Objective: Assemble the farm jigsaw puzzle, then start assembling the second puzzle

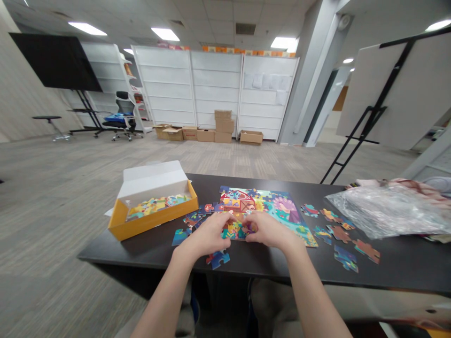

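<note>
- Yellow cardboard box (152, 206), lid raised, loose pieces inside: left of the part-built jigsaw puzzle (260, 204)
- Left hand (207, 233): narrow, fingers (225, 220) curled onto the puzzle's near edge; grip unclear
- Right hand (269, 230): narrow, likewise on that edge, just beside the left; grip unclear
- Scattered jigsaw pieces (340, 233): right of the puzzle
- Crumpled plastic bag (384, 211): farther right of the puzzle

Crumpled plastic bag (385, 211) on black table (405, 267), apparently pink cloth (398, 185) behind it

The left hand (207, 233) and right hand (271, 230) hide the lower middle of the jigsaw puzzle (260, 202).
</note>
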